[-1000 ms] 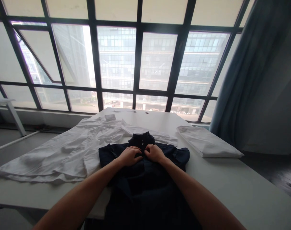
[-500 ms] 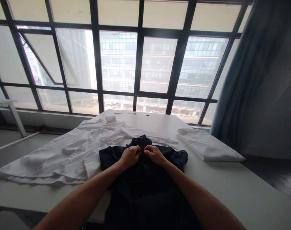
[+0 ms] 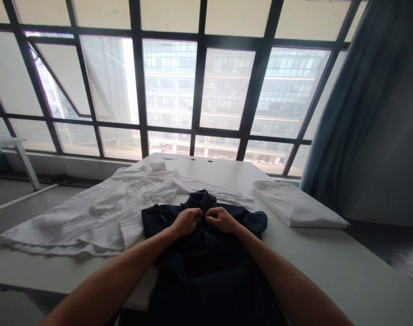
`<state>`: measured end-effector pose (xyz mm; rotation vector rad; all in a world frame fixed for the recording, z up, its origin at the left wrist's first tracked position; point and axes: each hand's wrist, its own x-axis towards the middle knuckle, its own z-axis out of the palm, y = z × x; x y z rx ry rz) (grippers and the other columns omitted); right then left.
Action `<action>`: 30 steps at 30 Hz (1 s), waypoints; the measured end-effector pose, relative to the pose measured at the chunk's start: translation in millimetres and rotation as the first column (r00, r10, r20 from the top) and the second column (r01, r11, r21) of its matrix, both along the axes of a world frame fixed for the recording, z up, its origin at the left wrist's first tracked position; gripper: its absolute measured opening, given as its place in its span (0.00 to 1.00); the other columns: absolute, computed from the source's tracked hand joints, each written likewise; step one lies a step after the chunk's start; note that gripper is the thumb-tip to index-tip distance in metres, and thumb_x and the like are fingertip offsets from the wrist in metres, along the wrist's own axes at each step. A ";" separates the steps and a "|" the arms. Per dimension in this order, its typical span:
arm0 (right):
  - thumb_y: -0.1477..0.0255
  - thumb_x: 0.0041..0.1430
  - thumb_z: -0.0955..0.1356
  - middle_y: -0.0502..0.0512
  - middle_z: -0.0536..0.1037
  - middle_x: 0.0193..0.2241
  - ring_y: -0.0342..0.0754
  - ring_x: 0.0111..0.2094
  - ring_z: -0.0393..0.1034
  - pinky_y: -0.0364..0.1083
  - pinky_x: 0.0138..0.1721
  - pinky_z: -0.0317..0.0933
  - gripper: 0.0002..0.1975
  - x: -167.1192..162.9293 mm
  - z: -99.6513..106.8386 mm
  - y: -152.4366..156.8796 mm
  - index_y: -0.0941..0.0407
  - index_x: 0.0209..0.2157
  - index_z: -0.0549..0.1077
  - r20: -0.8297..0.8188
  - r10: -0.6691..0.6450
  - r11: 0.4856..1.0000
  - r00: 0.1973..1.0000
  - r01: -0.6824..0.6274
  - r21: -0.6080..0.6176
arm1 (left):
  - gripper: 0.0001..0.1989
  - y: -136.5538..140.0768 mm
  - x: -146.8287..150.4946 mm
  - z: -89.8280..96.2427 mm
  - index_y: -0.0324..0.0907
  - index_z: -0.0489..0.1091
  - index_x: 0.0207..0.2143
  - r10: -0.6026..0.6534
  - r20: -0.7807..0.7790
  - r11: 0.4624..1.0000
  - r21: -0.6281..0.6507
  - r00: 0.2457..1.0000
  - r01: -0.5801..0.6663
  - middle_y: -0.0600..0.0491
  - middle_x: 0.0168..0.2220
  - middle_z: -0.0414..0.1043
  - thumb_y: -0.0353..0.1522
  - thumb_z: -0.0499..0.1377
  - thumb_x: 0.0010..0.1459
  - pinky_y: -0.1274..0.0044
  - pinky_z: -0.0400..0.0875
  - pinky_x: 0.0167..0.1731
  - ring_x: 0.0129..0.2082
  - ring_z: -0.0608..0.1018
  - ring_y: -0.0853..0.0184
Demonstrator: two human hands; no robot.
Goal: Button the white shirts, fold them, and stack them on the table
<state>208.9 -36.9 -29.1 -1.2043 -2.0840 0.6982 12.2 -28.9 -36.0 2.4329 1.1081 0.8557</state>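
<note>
A dark navy shirt (image 3: 206, 267) lies front up on the white table, its collar (image 3: 201, 198) standing at the far end and its lower part reaching toward me. Just below the collar, my left hand (image 3: 189, 220) pinches the front edge of the shirt. My right hand (image 3: 222, 218) pinches the cloth right beside it, fingertips close to the left ones. Whether a button sits between the fingers is too small and dark to tell.
On the left, a rumpled white garment (image 3: 91, 213) is spread over the table (image 3: 328, 267). A folded white cloth (image 3: 298, 206) lies to the right. Large windows (image 3: 169, 86) stand behind, with a blue-grey curtain (image 3: 335, 113) at the right and another table (image 3: 6, 142) far left.
Both hands stay pinched on the shirt front below the collar, with only slight finger movement. The collar opening shows a little more, and the view has shifted slightly.
</note>
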 end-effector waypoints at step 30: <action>0.75 0.50 0.66 0.49 0.75 0.22 0.42 0.24 0.64 0.40 0.28 0.57 0.08 4.1 -1.1 7.8 0.60 0.28 0.78 0.091 -0.051 0.999 0.995 0.052 -0.015 | 0.10 9.1 1.3 -5.7 0.40 0.77 0.36 0.002 -0.064 0.999 -0.043 0.998 -0.005 0.52 0.33 0.78 0.26 0.58 0.52 0.76 0.69 0.39 0.36 0.78 0.63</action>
